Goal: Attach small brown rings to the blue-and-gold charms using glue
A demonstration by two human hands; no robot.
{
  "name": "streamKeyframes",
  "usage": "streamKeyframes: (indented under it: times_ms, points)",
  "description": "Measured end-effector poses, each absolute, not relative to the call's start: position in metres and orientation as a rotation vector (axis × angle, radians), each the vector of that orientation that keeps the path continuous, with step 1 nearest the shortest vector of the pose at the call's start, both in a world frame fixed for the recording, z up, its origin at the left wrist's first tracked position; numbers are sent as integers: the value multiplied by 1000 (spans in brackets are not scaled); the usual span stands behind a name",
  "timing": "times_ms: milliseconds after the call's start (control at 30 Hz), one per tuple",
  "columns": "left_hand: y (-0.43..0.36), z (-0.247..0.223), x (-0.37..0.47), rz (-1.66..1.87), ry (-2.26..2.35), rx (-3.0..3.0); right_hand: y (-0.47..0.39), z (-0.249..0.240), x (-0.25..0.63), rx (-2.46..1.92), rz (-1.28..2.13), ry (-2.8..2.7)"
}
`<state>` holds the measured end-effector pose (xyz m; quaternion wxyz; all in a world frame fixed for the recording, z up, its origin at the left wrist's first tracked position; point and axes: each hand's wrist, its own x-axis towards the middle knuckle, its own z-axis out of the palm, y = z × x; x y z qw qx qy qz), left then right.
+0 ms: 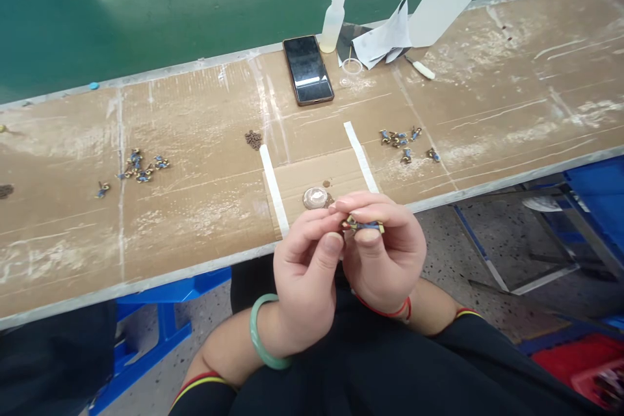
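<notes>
Above the table's front edge, my right hand (390,240) pinches a small blue and gold figurine (366,225) between thumb and fingers. My left hand (309,273) meets it from the other side, its thumb and fingertips closed at the figurine's brownish end. Whatever sits between those left fingertips is mostly hidden. Just beyond the hands, a small round clear dish (315,197) rests on a cardboard piece (312,172) between two white tape strips. Similar figurines lie in a right-hand cluster (398,138) and a left-hand cluster (141,169).
A pile of small brown pieces (253,139) lies left of the tape. Farther back are a phone (308,70), a squeeze bottle (333,23), a clear cup (351,67), crumpled paper (387,39) and a white-handled tool (422,69). A blue stool (168,312) stands below the table.
</notes>
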<state>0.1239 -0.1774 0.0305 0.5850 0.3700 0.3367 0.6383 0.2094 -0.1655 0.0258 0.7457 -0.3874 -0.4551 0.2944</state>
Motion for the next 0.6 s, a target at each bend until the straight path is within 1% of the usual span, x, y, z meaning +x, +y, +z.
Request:
streamKeyframes:
  times_ms: [267,600]
  points:
    - [-182,28,127,1563,841,986,-165,30,205,-903,580,-1004]
    - [-179,20,126,1713,840,1439,-158,37,206,-812,603,-1042]
